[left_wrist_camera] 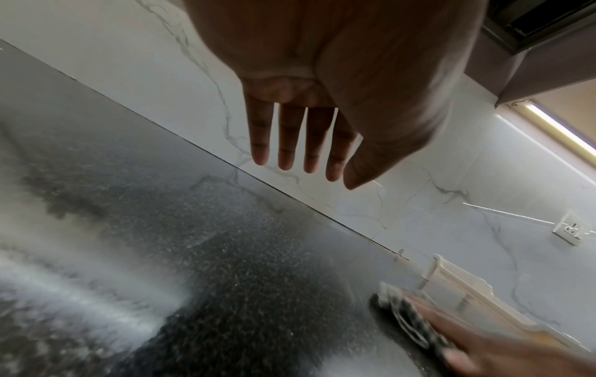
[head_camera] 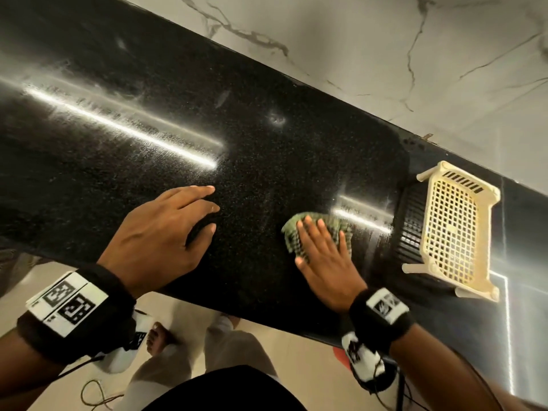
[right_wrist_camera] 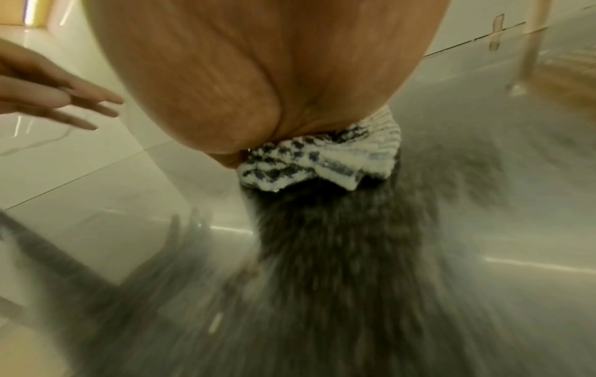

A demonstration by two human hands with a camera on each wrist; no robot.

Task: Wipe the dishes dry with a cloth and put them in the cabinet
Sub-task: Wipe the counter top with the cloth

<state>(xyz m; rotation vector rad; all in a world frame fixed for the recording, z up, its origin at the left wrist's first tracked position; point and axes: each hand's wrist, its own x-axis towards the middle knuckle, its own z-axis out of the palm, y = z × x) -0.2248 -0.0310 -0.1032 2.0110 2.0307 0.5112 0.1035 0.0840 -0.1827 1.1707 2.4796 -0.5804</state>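
Note:
A crumpled checked cloth [head_camera: 335, 225] lies on the black granite counter [head_camera: 252, 143]. My right hand [head_camera: 321, 247] presses flat on the cloth with straight fingers. From the right wrist the cloth [right_wrist_camera: 322, 158] bulges out under my palm. My left hand [head_camera: 166, 229] hovers just above the counter to the left, fingers straight and spread, holding nothing. The left wrist view shows those fingers [left_wrist_camera: 287, 137] extended over the counter and the cloth [left_wrist_camera: 409, 316] at lower right. No dishes are in view.
A cream plastic dish basket [head_camera: 453, 229] stands empty on the counter just right of the cloth, near the white marble wall [head_camera: 385, 54]. A wall socket [left_wrist_camera: 570, 227] is on that wall. The counter's front edge runs under my wrists; cables lie on the floor below.

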